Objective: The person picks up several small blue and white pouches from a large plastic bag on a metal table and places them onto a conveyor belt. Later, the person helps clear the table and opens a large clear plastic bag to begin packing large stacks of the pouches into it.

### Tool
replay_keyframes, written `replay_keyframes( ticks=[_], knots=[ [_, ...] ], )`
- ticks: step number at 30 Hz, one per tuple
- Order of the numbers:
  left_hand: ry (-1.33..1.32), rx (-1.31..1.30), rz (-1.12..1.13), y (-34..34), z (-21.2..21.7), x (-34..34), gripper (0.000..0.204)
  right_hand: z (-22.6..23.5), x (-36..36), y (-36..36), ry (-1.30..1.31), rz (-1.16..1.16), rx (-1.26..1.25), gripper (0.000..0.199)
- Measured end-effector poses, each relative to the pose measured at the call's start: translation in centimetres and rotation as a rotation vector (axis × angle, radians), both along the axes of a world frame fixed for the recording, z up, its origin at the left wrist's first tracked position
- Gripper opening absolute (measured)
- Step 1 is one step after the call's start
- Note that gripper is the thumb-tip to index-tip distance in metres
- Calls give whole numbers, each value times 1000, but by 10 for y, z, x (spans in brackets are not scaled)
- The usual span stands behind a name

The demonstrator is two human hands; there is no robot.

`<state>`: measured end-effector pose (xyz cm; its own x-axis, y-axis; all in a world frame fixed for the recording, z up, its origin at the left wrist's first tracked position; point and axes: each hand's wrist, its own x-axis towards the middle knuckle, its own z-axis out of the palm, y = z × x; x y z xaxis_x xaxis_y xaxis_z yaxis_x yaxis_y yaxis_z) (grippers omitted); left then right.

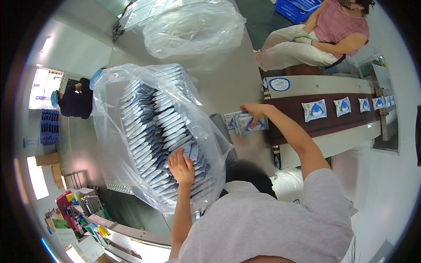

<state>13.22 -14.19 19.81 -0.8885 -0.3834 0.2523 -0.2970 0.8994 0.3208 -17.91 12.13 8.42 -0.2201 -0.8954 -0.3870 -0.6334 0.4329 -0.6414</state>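
Clear plastic bag of packets: large, loose-walled, see-through bag (107,114) resting on the grey metal counter (219,79), in front of the person and toward the left; its mouth gapes upward.
Packed rows: flat silvery-blue plastic packets (171,127) standing on edge in the bag, leaning close against one another in long side-by-side rows.
Conveyor: dark reddish-brown belt (287,116) between pale side rails, running off to the right; a blue oval mark shows on the far rail.
Second bag: crumpled clear plastic bag (193,30) spread on the counter beyond the filled one.
Seated co-worker: person in a pink sleeveless top and pale trousers (302,46) past the conveyor, gloved hands together at the lap.
Distant co-worker: person in dark clothes and a blue cap (79,98) at far left.
Crate: blue plastic crate (298,8) on the floor near the seated person.
Right hand: bare hand (258,115) beside the belt's near end, thumb and fingers grasping a small stack of white-and-blue packets (241,125).
Left hand: bare hand (180,168) laid on the packed rows, fingers bent and touching them; whether it grips one, I cannot tell.
Belt packets: white pillow-shaped packets with a blue cartoon figure (314,110), spaced in single file along the belt.
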Motion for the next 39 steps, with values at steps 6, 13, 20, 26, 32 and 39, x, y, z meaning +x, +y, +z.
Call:
replay_keyframes(
  ticks=[6,13,20,26,32,39],
  knots=[
    [0,4,6,-5,0,6,32,35,131,2,591,-132,218,90],
    [4,65,-11,-5,0,10,30,22,200,26,178,-598,182,80],
    [172,818,-341,58,107,-20,54,158,209,13,-311,-1236,-759,79],
    [86,1829,-148,74,109,-38,86,230,203,-18,-107,-607,-521,71],
    [-328,2232,-50,47,60,25,82,113,44,88,587,-541,205,51],
    [-467,2335,105,48,40,75,82,94,37,111,543,-494,342,58]
  ],
)
